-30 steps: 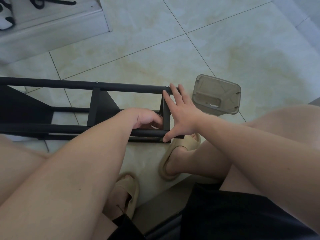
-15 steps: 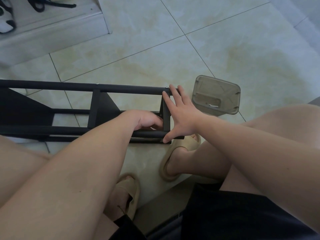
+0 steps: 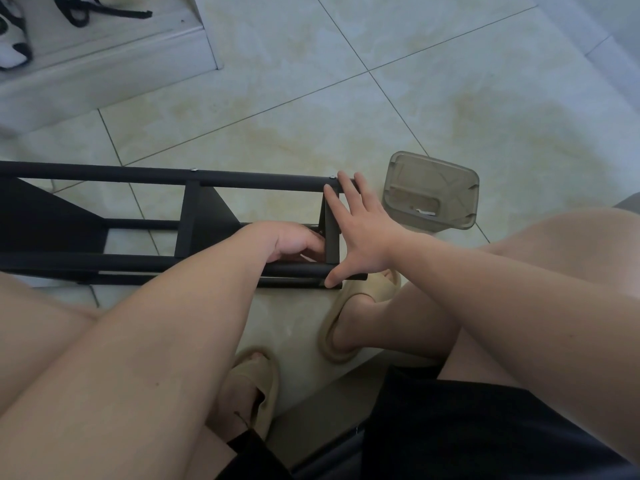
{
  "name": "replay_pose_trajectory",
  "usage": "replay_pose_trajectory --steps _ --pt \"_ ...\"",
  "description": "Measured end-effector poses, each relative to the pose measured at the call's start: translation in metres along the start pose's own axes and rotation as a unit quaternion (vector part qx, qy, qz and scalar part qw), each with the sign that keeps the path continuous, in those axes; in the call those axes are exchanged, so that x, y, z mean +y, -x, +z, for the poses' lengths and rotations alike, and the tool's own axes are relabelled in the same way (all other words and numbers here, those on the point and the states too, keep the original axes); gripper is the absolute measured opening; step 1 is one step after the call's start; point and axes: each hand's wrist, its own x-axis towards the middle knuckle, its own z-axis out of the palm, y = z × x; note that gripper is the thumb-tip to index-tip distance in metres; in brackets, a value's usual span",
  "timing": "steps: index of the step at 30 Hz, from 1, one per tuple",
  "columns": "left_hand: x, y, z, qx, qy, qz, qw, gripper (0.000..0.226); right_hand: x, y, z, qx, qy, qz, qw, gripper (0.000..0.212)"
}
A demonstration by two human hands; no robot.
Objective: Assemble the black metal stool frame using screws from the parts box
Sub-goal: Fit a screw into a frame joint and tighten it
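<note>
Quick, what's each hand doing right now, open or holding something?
Left hand: fingers curled at the stool frame joint; whether they hold anything cannot be told.
Right hand: open, fingers spread, pressing the frame's end.

stool frame point(image 3: 104, 261): black | parts box point(image 3: 433, 192): translucent grey | floor tiles point(image 3: 450, 98): cream, marbled | sandals point(image 3: 346, 320): beige

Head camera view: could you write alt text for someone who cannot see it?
A person steadies a black stool frame lying on a tiled floor, right hand spread flat against its end, left hand reaching inside it. A clear plastic box stands nearby.
</note>
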Motion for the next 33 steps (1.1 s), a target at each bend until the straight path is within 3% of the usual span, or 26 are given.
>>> replay_pose_trajectory --steps 4,11,17,20,25,33 --pt "0.001 0.0005 0.001 0.005 -0.052 -0.004 0.999 0.024 -0.0002 0.001 0.0 0.003 0.001 -0.002 1.0 0.16" --pt "0.0014 0.001 -0.0011 -0.021 0.05 -0.004 0.999 0.023 0.0003 0.0007 -0.0002 0.001 0.001 -0.001 1.0 0.16" --pt "0.0013 0.0 0.0 0.013 -0.064 -0.011 0.998 0.027 -0.0004 0.0011 0.0 0.003 0.002 0.001 1.0 0.159" --pt "0.0009 0.0005 -0.0006 -0.005 -0.04 -0.003 0.999 0.018 -0.0005 0.0017 -0.0011 0.002 0.0 0.001 1.0 0.159" --pt "0.0002 0.0006 -0.0031 -0.027 0.043 -0.003 0.999 0.022 -0.0007 0.0014 -0.0012 0.001 0.0 0.001 1.0 0.159" --pt "0.0038 0.0032 0.0034 0.007 -0.059 -0.005 0.998 0.016 -0.0013 0.002 -0.0015 0.002 0.001 0.002 1.0 0.159"
